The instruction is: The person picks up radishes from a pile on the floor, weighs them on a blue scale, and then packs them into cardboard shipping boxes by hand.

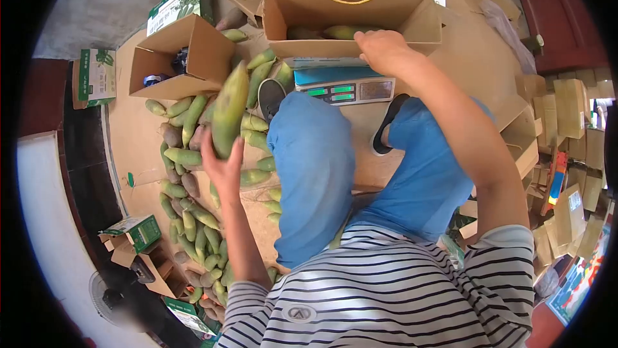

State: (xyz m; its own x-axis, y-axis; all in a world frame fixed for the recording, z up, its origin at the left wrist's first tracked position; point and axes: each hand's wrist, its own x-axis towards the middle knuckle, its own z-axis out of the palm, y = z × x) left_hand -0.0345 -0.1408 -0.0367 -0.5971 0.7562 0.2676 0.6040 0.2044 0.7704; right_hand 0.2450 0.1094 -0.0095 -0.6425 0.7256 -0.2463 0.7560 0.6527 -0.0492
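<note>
The left hand's fingers [207, 144] and thumb are clasped round the lower end of a long green fruit [230, 108], with the left hand [222, 164] palm-up beneath it. The fruit stands nearly upright, tilted a little to the right, lifted above the pile [192, 209]. It is held left of the left knee [309, 148].

The right hand's fingers [376, 42] are folded over the near rim of the box [290, 19], gripping it; their tips are hidden inside. The right hand [384, 50] sits at about the middle of that rim, with the forearm running back down over the right knee [425, 174].

The box is open brown cardboard with a yellow cord handle on its far wall. A few green pieces lie on its bottom. It stands on a scale [344, 87] whose green displays face the person. The scale sits on a brown sheet [135, 148] between two black shoes [270, 97].

The pile spreads over the sheet to the person's left. It runs from near the scale down past the left elbow and is mostly green, with some brownish pieces. Just beyond it is a second box [193, 52], open and tipped toward the pile, with dark things inside. Small green cartons [135, 232] lie at the sheet's edge, and a fan [103, 296] shows at lower left. Flat cardboard is stacked at the right.
</note>
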